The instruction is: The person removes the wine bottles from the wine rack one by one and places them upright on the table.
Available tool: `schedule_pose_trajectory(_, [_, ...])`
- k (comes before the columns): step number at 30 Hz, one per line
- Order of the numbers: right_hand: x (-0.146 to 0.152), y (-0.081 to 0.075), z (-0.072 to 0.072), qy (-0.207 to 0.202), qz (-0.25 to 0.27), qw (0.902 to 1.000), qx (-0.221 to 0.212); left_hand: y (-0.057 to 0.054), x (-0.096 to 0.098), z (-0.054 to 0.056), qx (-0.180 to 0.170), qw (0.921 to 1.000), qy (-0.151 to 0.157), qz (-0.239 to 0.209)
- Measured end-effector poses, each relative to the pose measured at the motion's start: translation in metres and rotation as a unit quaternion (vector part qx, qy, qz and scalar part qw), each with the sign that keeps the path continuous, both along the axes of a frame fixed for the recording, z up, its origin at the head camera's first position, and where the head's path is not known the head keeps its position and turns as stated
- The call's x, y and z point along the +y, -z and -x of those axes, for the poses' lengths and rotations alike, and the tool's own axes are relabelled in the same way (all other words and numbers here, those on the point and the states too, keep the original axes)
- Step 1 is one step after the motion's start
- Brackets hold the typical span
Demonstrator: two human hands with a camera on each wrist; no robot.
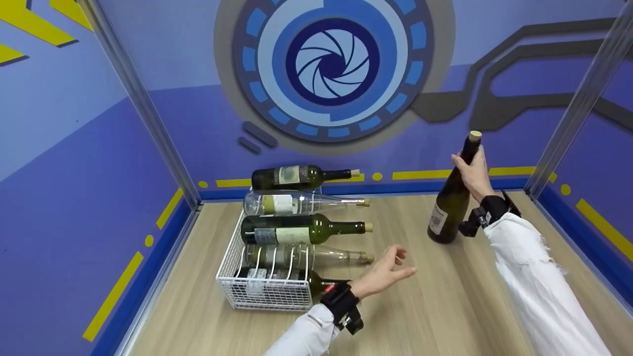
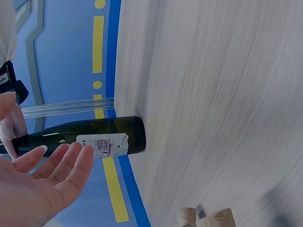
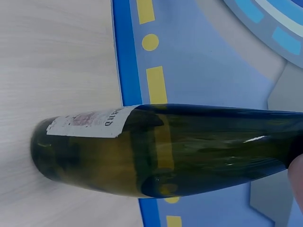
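On the right of the head view, my right hand grips the neck of a dark green wine bottle, thumb and fingers wrapped round it below the cork. The bottle leans slightly, cork end up, its base right at the wooden table top. Its pale label shows in the right wrist view. My left hand holds nothing, with fingers loosely extended beside the corked ends of the bottles in the rack. In the left wrist view the left palm is turned up, overlapping the bottle's label.
A white wire rack at left centre carries several corked bottles lying on their sides, among them a green bottle and a clear bottle. Blue printed panels enclose the wooden table at the back and sides.
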State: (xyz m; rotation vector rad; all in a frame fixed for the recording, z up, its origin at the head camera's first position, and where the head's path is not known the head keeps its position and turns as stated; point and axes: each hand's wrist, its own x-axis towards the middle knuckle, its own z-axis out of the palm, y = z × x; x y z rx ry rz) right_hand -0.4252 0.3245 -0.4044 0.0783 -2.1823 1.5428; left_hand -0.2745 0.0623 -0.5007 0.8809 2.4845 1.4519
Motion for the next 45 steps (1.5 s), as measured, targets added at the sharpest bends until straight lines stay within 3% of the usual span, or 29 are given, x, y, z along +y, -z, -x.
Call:
schedule_pose_trajectory(16, [0.006, -0.004, -0.002, -0.026, -0.031, 0.9989, -0.024, 0.0, 0.0, 0.0, -0.001, 1.0, -0.007, 0.006])
schedule_pose_trajectory(26, [0.025, -0.013, -0.018, -0.041, -0.051, 0.9961, -0.058, 0.002, -0.006, 0.003, 0.009, 0.9999, -0.011, -0.003])
schedule_pose_trajectory(29, [0.025, -0.022, -0.021, -0.014, -0.043, 0.9989, -0.014, 0.002, -0.008, 0.003, 0.012, 0.9998, -0.014, -0.005])
schedule_pose_trajectory(33, [0.02, -0.039, -0.024, 0.033, -0.043, 0.994, 0.095, 0.002, -0.009, 0.003, 0.008, 0.9999, -0.012, -0.007])
schedule_pose_trajectory(39, [0.002, -0.064, -0.038, 0.039, -0.101, 0.9644, 0.241, 0.003, -0.006, 0.003, 0.012, 0.9998, -0.014, -0.007])
schedule_pose_trajectory(45, [-0.018, -0.062, -0.046, -0.019, -0.177, 0.926, 0.333, -0.004, -0.005, 0.003, 0.015, 0.9996, -0.009, -0.022])
